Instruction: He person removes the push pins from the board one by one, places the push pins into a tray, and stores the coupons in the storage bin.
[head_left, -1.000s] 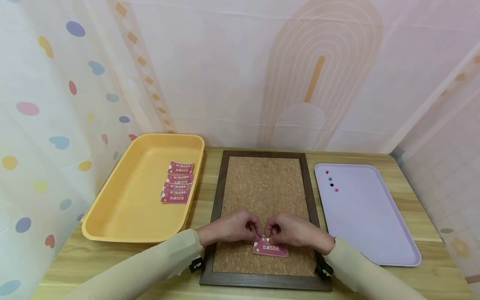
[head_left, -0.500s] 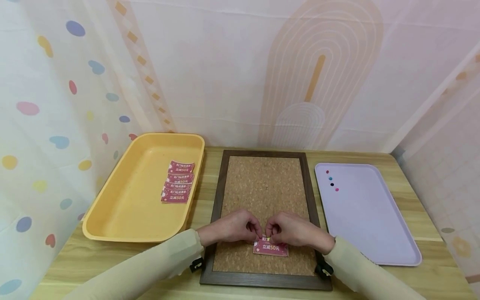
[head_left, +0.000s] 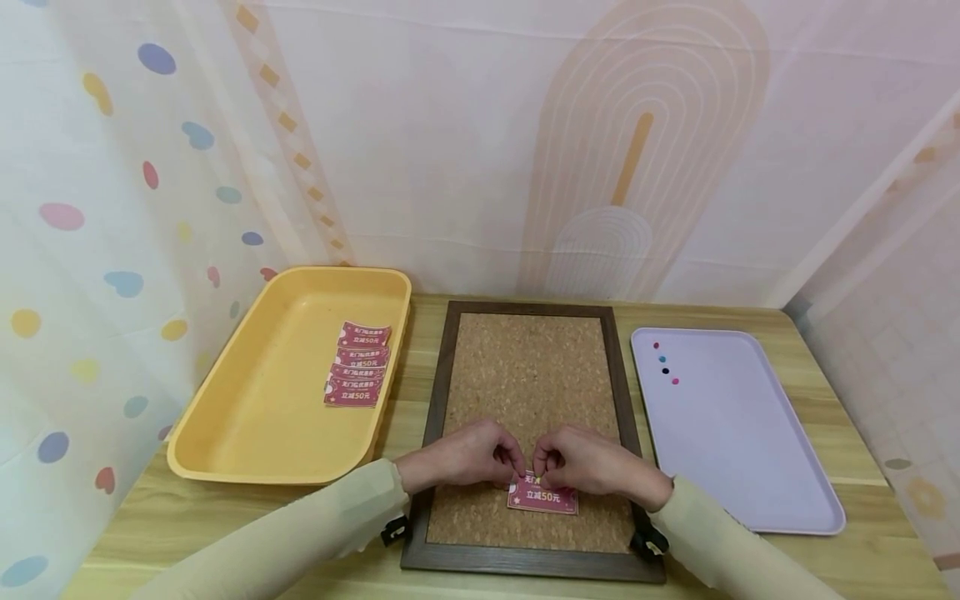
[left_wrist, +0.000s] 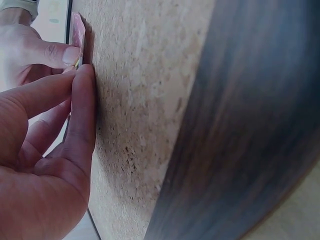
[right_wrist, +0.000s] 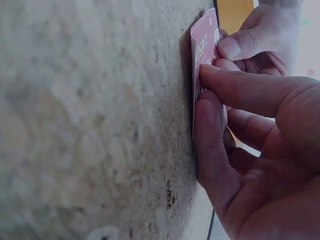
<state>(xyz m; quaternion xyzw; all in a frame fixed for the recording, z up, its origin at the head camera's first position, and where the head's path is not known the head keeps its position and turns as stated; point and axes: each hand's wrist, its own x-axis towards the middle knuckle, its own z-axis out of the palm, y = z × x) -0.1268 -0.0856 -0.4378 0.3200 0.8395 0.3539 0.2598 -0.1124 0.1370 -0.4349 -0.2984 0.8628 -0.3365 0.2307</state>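
Note:
A pink-red coupon (head_left: 542,500) lies against the lower part of a framed corkboard (head_left: 528,375). My left hand (head_left: 474,454) pinches the coupon's upper left edge between thumb and fingertips. Right beside it, my right hand (head_left: 588,460) has curled fingers around a small yellow push pin (head_left: 538,480) at the coupon's top edge. In the left wrist view, a bit of yellow shows by the right thumb (left_wrist: 71,56). Seen from the right wrist, the coupon (right_wrist: 204,37) stands slightly off the cork along one edge. The pin's tip is hidden by fingers.
A deep yellow tray (head_left: 251,417) on the left holds several overlapping coupons (head_left: 354,393). To the right lies a shallow lilac tray (head_left: 738,433) with several small coloured pins (head_left: 665,371) near its upper left edge. A patterned curtain (head_left: 435,150) hangs behind the wooden table (head_left: 142,533).
Both hands keep the same place at the coupon's top edge, and the coupon has not moved. The whole view has shifted very slightly.

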